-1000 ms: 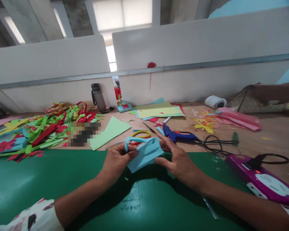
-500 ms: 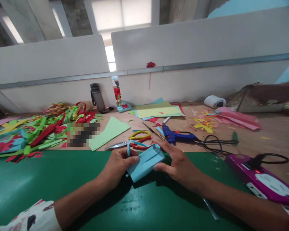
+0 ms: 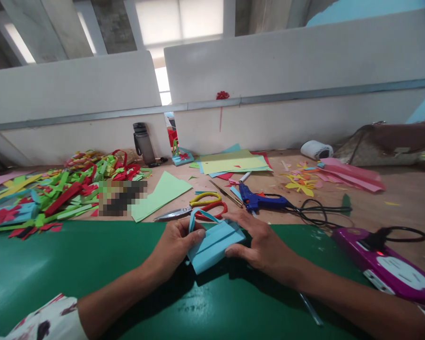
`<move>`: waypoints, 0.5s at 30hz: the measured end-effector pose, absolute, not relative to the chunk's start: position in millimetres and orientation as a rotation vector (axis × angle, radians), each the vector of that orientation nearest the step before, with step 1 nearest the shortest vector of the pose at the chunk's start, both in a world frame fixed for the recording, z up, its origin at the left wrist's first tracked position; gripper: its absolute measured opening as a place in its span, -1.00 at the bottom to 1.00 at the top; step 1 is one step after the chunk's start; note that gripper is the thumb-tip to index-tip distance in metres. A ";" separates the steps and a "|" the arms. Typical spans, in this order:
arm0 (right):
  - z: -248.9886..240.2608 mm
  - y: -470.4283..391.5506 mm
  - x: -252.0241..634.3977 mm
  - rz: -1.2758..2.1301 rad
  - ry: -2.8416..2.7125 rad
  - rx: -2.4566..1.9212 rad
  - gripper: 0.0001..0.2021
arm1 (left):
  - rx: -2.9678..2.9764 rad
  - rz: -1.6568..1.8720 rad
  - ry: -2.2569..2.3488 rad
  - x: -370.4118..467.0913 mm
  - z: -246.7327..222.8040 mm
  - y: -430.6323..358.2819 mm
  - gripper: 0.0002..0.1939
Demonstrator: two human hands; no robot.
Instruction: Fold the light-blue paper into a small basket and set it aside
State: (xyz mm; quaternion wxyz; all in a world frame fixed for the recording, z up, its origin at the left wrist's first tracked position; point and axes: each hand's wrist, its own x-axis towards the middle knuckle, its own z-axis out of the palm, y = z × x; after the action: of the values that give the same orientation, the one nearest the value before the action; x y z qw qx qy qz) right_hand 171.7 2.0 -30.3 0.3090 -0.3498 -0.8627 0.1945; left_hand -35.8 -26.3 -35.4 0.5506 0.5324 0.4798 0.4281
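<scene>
A small light-blue paper bag [image 3: 217,243] with a thin strip handle is held tilted over the green mat. My left hand [image 3: 177,243] pinches its left end, thumb on top, with the handle's end close to the fingers. At the right end, my right hand [image 3: 253,241] has its thumb against the near side and its fingers along the far top edge. Just beyond the bag lie scissors [image 3: 208,208] with red and yellow handles. A blue glue gun [image 3: 260,199] rests on its side to the right of them.
Green paper sheets [image 3: 161,196] and a heap of paper strips [image 3: 74,189] lie left. A grey bottle [image 3: 144,144] stands at the back. A purple power strip [image 3: 386,264] and black cord [image 3: 315,208] are right. A clear glue stick [image 3: 310,309] lies near my right forearm.
The bag has turned slightly and its top faces me more. My right fingers have curled in closer along its far edge. My left hand keeps its pinch.
</scene>
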 end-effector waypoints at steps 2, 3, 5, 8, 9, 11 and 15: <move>-30.3 2.0 171.6 0.524 -2.270 -0.928 -0.49 | 1.287 1.012 1.150 -35.3 -33.5 -26.7 -0.75; -30.2 1.9 171.5 0.528 -2.267 -0.930 -0.50 | 1.300 1.010 1.151 -35.2 -33.0 -26.8 -0.74; -29.8 1.3 171.5 0.532 -2.266 -0.933 -0.51 | 1.322 1.001 1.136 -35.3 -32.9 -27.0 -0.73; -29.2 0.6 171.6 0.529 -2.272 -0.942 -0.53 | 1.335 0.994 1.136 -35.8 -34.4 -26.9 -0.74; -29.2 0.6 171.6 0.525 -2.274 -0.940 -0.54 | 1.334 0.993 1.143 -35.8 -35.0 -26.8 -0.75; -29.5 1.0 171.5 0.519 -2.280 -0.935 -0.56 | 1.324 0.990 1.160 -35.6 -35.5 -26.8 -0.76; -29.7 2.1 171.4 0.515 -2.287 -0.930 -0.59 | 1.319 0.974 1.142 -35.3 -32.0 -28.3 -0.75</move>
State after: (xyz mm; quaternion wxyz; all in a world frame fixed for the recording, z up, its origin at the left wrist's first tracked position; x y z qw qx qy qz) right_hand 171.4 2.1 -29.7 0.3049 -0.3512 -0.8636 0.1946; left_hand -35.3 -28.3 -32.0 0.5411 0.5551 0.4807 0.4098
